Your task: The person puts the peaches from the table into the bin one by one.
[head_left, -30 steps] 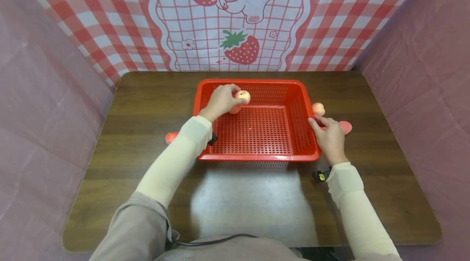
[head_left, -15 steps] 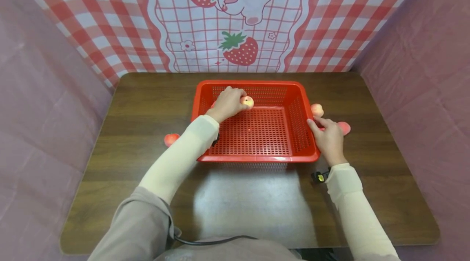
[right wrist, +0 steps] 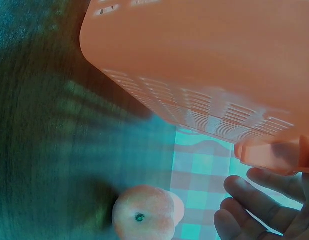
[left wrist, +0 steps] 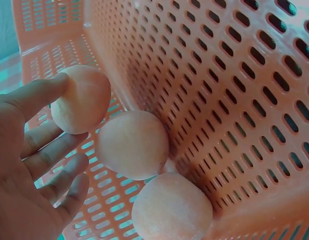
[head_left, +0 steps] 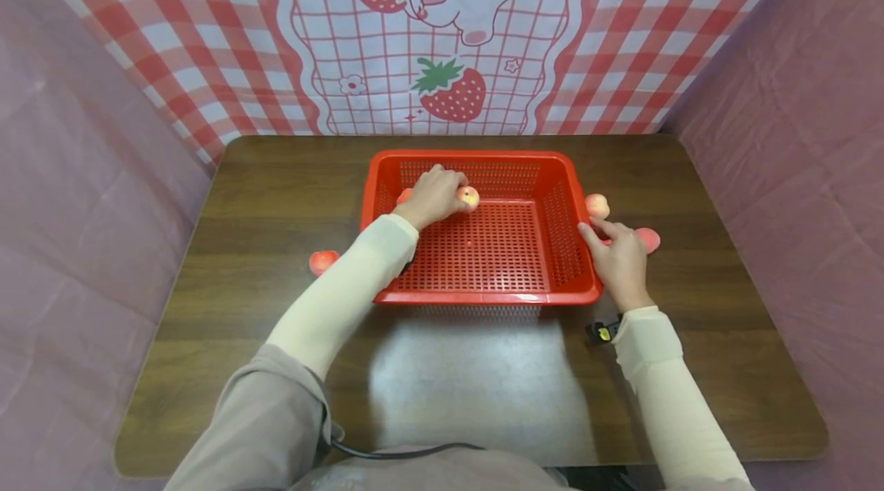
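Note:
My left hand (head_left: 435,196) is inside the red plastic basket (head_left: 470,297), near its back wall. It pinches a yellow-pink peach (head_left: 469,198) between thumb and fingers, low over the basket floor. In the left wrist view, two more peaches, one in the middle (left wrist: 133,145) and one nearer (left wrist: 172,207), lie in a row beside the held peach (left wrist: 82,100), along the slotted wall. My right hand (head_left: 620,265) holds the basket's right rim, thumb on top and fingers beneath its outer edge.
Outside the basket on the right, a pale peach (head_left: 597,205) and a pinker peach (head_left: 648,239) lie on the brown wooden table (head_left: 262,192). A red peach (head_left: 323,261) lies left of the basket, by my left forearm. A checked cloth (head_left: 235,38) hangs behind.
My left hand has moved slightly right and down into the basket with the peach, uncovering part of another peach behind the wrist. The right hand and basket have stayed in place.

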A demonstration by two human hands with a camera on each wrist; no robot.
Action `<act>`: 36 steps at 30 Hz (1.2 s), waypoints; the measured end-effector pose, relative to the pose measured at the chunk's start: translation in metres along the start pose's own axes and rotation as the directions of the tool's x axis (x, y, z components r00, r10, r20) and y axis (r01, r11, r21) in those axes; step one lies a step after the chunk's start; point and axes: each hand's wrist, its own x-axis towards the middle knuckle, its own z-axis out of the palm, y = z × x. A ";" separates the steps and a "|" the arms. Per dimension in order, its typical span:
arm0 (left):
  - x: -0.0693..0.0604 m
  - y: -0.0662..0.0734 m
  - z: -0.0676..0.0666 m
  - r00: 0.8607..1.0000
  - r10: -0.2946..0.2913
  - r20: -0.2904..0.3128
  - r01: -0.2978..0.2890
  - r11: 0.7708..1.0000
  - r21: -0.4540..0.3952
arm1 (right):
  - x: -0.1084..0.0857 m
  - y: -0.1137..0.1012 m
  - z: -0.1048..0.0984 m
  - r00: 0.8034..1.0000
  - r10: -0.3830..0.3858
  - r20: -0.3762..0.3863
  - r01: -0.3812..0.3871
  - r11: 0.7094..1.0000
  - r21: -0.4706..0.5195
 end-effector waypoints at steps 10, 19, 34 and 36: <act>0.001 -0.002 0.004 0.999 -0.007 0.042 0.005 0.998 0.060 | 0.001 0.001 0.001 1.000 0.017 0.018 -0.017 1.000 -0.003; 0.003 -0.003 0.006 0.998 -0.005 0.069 0.001 0.998 0.060 | 0.000 0.001 0.000 0.999 0.023 0.023 -0.023 1.000 -0.003; 0.004 -0.004 0.007 0.996 -0.001 0.090 -0.010 0.993 0.120 | 0.000 0.002 0.001 1.000 0.013 0.003 -0.013 1.000 0.001; 0.004 -0.004 0.007 0.996 -0.002 0.092 -0.009 0.992 0.124 | 0.000 0.001 0.001 1.000 0.017 0.008 -0.017 1.000 0.000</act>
